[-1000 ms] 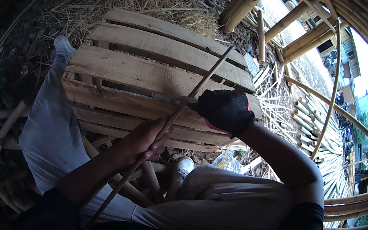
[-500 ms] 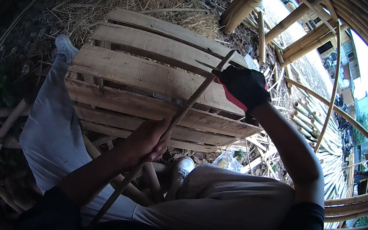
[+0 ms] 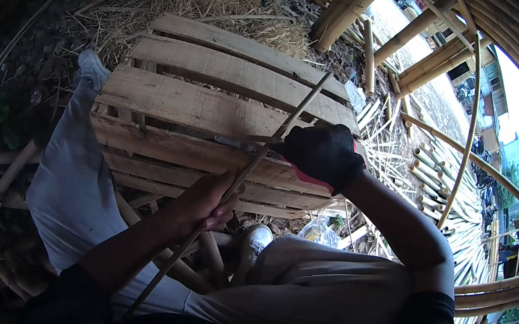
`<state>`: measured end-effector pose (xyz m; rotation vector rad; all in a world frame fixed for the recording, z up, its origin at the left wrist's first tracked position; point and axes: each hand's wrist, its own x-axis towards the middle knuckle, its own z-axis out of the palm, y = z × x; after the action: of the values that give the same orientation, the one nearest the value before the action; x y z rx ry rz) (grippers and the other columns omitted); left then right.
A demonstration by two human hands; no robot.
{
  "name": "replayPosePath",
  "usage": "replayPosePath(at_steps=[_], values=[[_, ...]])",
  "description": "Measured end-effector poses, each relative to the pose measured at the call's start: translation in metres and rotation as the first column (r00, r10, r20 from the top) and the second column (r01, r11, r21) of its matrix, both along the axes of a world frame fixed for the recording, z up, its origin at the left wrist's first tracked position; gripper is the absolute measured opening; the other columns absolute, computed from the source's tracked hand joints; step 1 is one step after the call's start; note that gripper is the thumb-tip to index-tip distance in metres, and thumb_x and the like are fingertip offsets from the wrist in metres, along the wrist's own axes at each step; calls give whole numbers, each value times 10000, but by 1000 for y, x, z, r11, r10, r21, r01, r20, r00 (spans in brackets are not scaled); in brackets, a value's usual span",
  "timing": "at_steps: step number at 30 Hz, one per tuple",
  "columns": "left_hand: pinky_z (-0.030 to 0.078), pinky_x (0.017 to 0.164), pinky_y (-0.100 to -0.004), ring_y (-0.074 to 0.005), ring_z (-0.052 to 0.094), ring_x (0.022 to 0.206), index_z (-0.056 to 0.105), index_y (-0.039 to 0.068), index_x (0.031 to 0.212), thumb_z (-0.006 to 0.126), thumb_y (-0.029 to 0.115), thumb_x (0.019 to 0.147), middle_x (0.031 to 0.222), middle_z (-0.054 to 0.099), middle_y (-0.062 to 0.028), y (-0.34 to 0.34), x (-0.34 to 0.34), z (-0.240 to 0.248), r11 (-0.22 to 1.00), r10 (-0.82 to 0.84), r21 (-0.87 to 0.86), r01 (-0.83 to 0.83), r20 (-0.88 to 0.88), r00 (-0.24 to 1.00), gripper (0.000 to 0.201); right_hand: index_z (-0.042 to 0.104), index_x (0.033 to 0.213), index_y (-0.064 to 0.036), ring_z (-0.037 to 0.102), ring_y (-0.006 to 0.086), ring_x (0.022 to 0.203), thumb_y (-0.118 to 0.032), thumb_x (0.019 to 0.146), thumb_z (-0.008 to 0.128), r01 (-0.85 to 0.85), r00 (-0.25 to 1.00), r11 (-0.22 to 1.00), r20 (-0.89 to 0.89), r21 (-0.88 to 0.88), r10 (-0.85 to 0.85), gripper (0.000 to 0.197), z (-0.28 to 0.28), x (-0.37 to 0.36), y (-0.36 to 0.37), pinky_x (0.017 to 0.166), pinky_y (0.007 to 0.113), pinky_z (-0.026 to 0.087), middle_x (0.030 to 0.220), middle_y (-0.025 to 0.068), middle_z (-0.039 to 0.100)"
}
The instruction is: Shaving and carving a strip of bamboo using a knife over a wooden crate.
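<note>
Both our hands are closed on something. Our bare left hand (image 3: 206, 202) has its fingers curled around a long, thin strip (image 3: 302, 105), which slants from our lap, up past the near edge of the slatted wooden bench (image 3: 177, 99) and over its planks. Our right hand (image 3: 321, 153), in a black glove with red on it, is wrapped around what looks like a knife (image 3: 258, 139); its handle is hidden in the fist. The blade points left and crosses the strip above our left hand, though we cannot tell whether its edge bites. Beyond the bench we see dry straw (image 3: 230, 9), and to the right, a pile of cut bamboo poles (image 3: 428, 168).
</note>
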<state>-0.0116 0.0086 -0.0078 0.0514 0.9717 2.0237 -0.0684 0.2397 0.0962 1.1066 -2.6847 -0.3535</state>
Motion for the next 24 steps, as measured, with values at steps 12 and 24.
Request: replayPosePath(at_steps=[12,24], values=[[267,266,-200,-38,316,288,436,143,852,364,580,990,463,331,62,-5,0,-7,996,-63,70,56,105,992,463,711,871,-216,623,229,555,-421,919,567,-102,995,993,-6,54,102,255,-7,-16,13,461,375,467,661,47,621],[258,268,-198,-35,294,284,426,156,863,326,563,1007,462,311,67,-9,-1,-5,993,-79,103,64,152,985,444,711,942,-213,647,228,581,-449,963,489,185,982,979,-53,86,-181,324,0,-22,-4,460,369,485,719,25,660]])
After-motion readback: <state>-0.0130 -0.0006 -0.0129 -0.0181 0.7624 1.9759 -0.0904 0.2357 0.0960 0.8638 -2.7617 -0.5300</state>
